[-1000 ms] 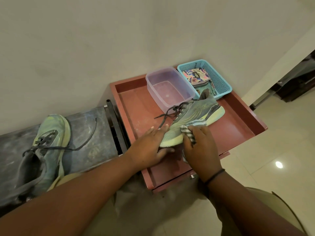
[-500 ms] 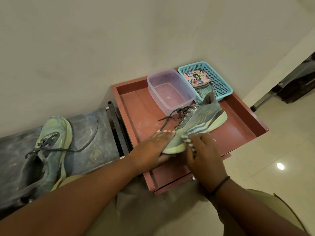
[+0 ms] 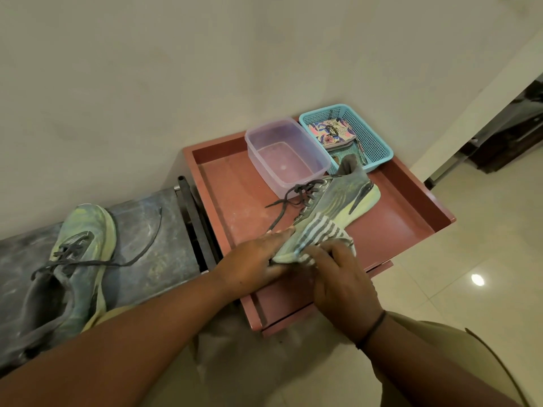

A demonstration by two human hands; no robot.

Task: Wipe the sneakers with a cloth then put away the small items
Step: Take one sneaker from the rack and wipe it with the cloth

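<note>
Fingers of my right hand (image 3: 338, 277) curl over a grey-and-white striped cloth (image 3: 320, 235), pressing it against the side of the sneaker (image 3: 338, 207) near its toe, a little below the centre of the frame. My left hand (image 3: 252, 259) lies against the toe end with straight fingers, thumb tucked under the sole, steadying it rather than clenching. That sneaker rests on its side in a reddish-brown tray (image 3: 411, 207) with raised edges, laces (image 3: 291, 198) trailing loose toward the middle. Just behind it, touching or nearly so, stands a clear plastic tub (image 3: 286, 157), and to the right of that a turquoise mesh basket (image 3: 373, 136) holding a flowery pouch (image 3: 332, 132); what else lies in it I cannot make out. At the left of the frame the second sneaker (image 3: 73, 265) sits on a scuffed grey bench (image 3: 158, 230), its lace strung out across the top. A plain cream wall (image 3: 176, 69) fills the upper frame, pale glossy floor tiles (image 3: 470, 289) the lower right, with a dark opening at the far right edge.
</note>
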